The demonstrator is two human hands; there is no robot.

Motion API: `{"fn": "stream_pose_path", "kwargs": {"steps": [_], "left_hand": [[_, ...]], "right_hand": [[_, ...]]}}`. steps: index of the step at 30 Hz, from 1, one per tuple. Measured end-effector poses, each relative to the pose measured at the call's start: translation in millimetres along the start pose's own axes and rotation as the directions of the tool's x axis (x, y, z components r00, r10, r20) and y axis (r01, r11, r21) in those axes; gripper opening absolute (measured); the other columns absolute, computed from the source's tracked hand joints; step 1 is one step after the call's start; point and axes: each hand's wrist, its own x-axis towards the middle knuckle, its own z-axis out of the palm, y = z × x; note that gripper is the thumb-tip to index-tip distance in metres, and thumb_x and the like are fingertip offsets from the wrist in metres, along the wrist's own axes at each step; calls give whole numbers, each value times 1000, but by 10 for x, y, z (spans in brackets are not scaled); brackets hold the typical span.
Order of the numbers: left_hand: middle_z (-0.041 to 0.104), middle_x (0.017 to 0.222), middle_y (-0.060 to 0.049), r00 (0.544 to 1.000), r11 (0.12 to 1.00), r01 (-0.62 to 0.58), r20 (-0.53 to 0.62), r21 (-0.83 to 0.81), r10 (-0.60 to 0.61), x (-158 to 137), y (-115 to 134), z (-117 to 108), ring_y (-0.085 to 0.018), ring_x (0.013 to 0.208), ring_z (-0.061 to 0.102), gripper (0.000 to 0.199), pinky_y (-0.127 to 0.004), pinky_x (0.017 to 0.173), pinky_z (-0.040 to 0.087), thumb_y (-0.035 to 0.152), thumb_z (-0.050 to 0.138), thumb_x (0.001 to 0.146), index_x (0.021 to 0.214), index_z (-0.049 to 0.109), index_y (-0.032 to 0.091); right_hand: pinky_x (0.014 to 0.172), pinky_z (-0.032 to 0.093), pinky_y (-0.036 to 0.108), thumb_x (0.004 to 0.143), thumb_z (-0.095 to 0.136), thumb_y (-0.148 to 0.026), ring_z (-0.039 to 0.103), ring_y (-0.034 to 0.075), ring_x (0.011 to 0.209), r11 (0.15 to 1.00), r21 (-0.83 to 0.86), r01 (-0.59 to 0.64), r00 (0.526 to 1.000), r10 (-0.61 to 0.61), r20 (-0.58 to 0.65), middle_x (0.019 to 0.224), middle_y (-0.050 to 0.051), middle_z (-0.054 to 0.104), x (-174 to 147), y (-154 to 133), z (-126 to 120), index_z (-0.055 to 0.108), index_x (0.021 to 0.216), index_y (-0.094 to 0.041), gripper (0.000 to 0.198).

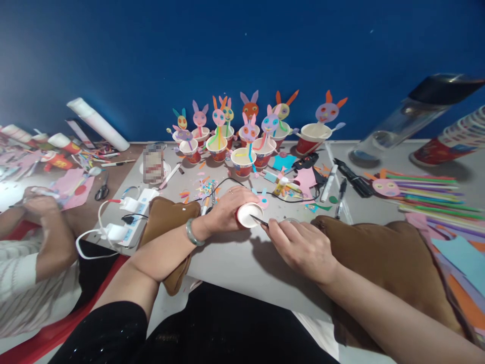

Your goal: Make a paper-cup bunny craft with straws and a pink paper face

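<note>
My left hand [231, 207] is wrapped round a red and white paper cup [248, 216] near the middle of the table, its white round end facing up toward me. In my right hand [303, 245] is a slim dark pointed tool [259, 220], pinched between thumb and fingers. The tool's tip reaches over the cup's rim onto the white inside. Whether it is a blade or a pen I cannot tell. Behind the cup, a paper rabbit face [261, 199] lies partly hidden. Colored paper scraps [206, 187] lie beyond my left hand.
Several finished cups with paper rabbit heads [242, 159] stand along the blue wall. A clear bottle [394, 124] and stacked cups [447, 136] are at right, near colored straws [435, 192]. Brown cushions [382, 268] flank my arms. A power strip [140, 217] and another person's hand [38, 202] are left.
</note>
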Motion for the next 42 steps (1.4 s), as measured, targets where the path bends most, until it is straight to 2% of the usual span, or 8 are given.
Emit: {"fn": "stream_pose_path", "kwargs": {"steps": [14, 24, 26, 30, 33, 36, 40, 42], "left_hand": [[70, 106, -10, 999, 915, -19, 36, 404, 4, 38, 87, -100, -23, 103, 63, 24, -43, 96, 49, 31, 56, 91, 111, 60, 19], [68, 104, -10, 992, 785, -43, 121, 618, -41, 27, 127, -92, -23, 102, 59, 20, -42, 99, 43, 27, 52, 96, 109, 62, 16], [68, 104, -10, 987, 780, -40, 145, 625, -66, 28, 128, -89, -23, 103, 59, 21, -42, 99, 43, 28, 50, 97, 108, 63, 16], [68, 103, -10, 983, 764, -30, 156, 644, -93, 48, 137, -83, -23, 100, 59, 21, -41, 97, 44, 27, 48, 97, 105, 65, 17], [68, 102, -10, 979, 759, -14, 162, 651, -121, 66, 150, -77, -23, 97, 59, 20, -41, 95, 44, 25, 47, 97, 102, 65, 17], [68, 101, -9, 971, 753, -22, 194, 657, -142, 72, 166, -77, -23, 98, 59, 21, -41, 96, 44, 24, 46, 98, 102, 65, 18], [68, 102, -9, 968, 748, -24, 201, 663, -147, 69, 178, -83, -24, 99, 58, 21, -40, 97, 44, 26, 46, 98, 103, 65, 17], [68, 101, -9, 970, 741, -13, 189, 671, -154, 69, 176, -85, -24, 98, 58, 21, -41, 96, 43, 25, 46, 98, 103, 65, 17]], "right_hand": [[50, 21, 30, 103, 44, -35, 48, 14, 46, 907, 241, -345, 920, 276, 279, 56, 0, 57, -57, -61, 180, 55, 79, -19, 31], [51, 29, 25, 95, 43, -57, 35, 11, 49, -60, 522, -851, 496, 238, 835, 57, -7, 42, 82, -37, 204, 37, 76, -24, 38], [53, 30, 25, 96, 43, -53, 39, 12, 51, 88, 529, -844, 529, 291, 797, 58, -6, 45, 69, -31, 214, 40, 77, -24, 35], [53, 21, 29, 98, 44, -35, 46, 15, 50, 716, 311, -625, 728, 390, 564, 60, 1, 56, -5, -85, 209, 52, 81, -20, 23], [53, 18, 32, 97, 44, -24, 49, 16, 50, 891, 146, -431, 824, 322, 466, 65, 6, 62, -37, -130, 195, 57, 80, -18, 22], [52, 20, 30, 97, 45, -29, 49, 15, 50, 785, 257, -564, 755, 364, 546, 61, 2, 58, -9, -94, 206, 53, 82, -19, 20], [52, 30, 25, 98, 41, -46, 44, 12, 50, 262, 523, -811, 583, 283, 762, 58, -4, 51, 74, 22, 252, 41, 77, -23, 32], [50, 30, 25, 98, 39, -50, 42, 12, 48, 161, 527, -835, 551, 249, 797, 56, -5, 49, 88, 38, 269, 39, 76, -24, 35]]}}
